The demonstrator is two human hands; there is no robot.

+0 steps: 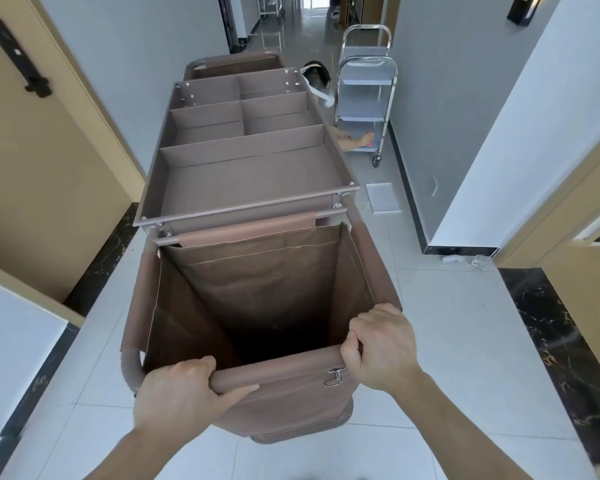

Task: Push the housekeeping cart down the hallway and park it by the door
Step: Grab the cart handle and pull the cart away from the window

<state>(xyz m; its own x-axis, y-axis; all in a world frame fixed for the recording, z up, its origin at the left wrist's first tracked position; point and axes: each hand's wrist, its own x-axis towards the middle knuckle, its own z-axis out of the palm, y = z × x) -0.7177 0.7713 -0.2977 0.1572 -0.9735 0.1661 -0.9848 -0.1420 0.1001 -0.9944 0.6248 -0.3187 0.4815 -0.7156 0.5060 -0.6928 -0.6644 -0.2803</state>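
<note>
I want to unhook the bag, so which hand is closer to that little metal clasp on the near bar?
Right. The right hand grips the bar just right of the metal clasp; the left hand grips it well to the clasp's left.

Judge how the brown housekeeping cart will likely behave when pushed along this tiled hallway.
The housekeeping cart probably rolls lightly: its tray compartments and linen bag look empty. The bag's cloth sides would likely sag and sway. With the left hand and right hand spread apart, steering should stay steady.
</note>
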